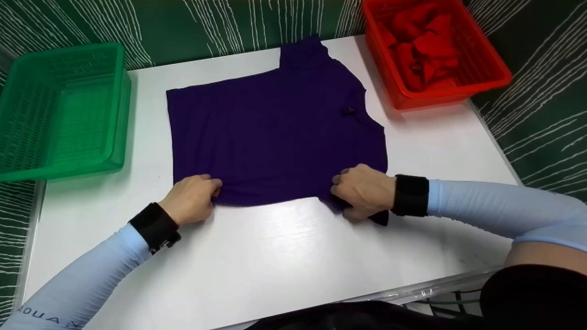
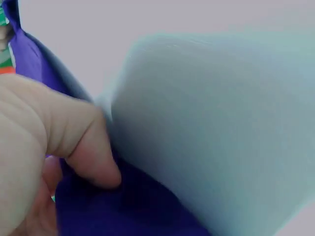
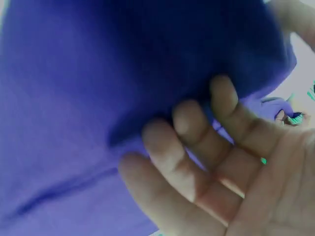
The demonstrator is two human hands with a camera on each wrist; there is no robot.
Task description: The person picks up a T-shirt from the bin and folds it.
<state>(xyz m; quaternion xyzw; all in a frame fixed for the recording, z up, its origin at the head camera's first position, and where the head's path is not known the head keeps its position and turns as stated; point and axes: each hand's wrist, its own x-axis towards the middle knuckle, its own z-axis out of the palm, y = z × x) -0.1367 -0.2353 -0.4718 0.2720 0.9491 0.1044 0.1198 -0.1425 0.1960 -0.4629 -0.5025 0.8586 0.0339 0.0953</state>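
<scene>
A dark purple T-shirt (image 1: 270,133) lies spread on the white table, its neckline to the right and its hem to the left. My left hand (image 1: 191,198) pinches the near side edge close to the hem; in the left wrist view the thumb (image 2: 96,152) presses on a fold of cloth. Over at the near sleeve, my right hand (image 1: 364,190) grips the fabric with curled fingers. In the right wrist view those fingers (image 3: 167,147) bend against the purple cloth, and the thumb is only partly visible at the edge.
A green plastic basket (image 1: 120,105) stands at the left of the white table (image 1: 284,247). At the back right, a red basket (image 1: 486,82) holds crumpled red cloth (image 1: 431,48). Green walls with white streaks border the table's far and right sides.
</scene>
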